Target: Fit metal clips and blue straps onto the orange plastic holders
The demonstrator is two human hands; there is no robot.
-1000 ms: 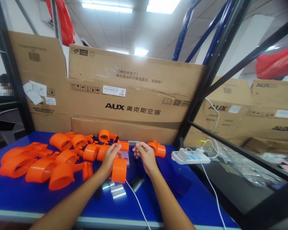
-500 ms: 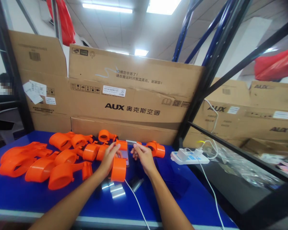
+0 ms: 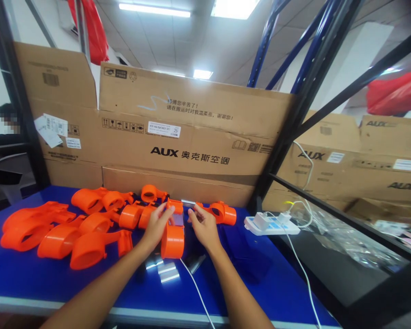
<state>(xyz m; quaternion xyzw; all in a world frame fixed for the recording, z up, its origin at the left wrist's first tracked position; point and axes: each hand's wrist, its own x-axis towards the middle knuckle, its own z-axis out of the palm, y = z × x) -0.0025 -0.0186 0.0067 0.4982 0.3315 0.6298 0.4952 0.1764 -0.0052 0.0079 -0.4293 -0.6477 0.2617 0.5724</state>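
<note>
My left hand is closed on an orange plastic part with a wide ring at its near end and a narrower piece at its far end. Beside it, my right hand has thumb and index finger drawn close together, the other fingers curled; whatever it pinches is too small or hidden to make out. Just beyond the right fingertips is a silver strip, contact unclear. Behind the orange part, a phone-like screen is partly covered; a white cable emerges below.
Several similar orange ringed parts crowd the table's left side, and more sit behind my right hand. Shiny metal pieces lie near the front. A white power strip rests at the right edge. A cardboard sheet walls the back.
The orange part in my left hand has turned slightly and shifted a little right, showing more of the screen behind. My right fingers have spread a little, with the hand's back tilted differently.
</note>
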